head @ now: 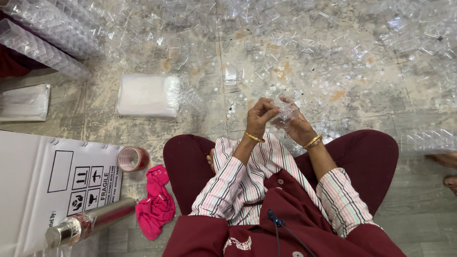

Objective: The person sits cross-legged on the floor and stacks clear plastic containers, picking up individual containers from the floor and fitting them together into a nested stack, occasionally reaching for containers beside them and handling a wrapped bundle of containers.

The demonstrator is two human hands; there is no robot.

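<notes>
I sit cross-legged on a worn floor. My left hand [261,116] and my right hand [296,127] meet in front of my knees, both closed around a small clear plastic container [287,109] held between the fingers. Each wrist wears a gold bangle. Many more clear plastic containers [295,47] lie scattered across the floor beyond my hands, with small white bits among them.
Stacked rows of clear containers [45,35] lie at the top left. A white plastic-wrapped packet [147,95] is ahead on the left. A flat white cardboard box [43,185], a tape roll [133,158], a steel bottle [90,223] and a pink cloth [154,202] are at my left. Someone's foot [450,181] shows at the right edge.
</notes>
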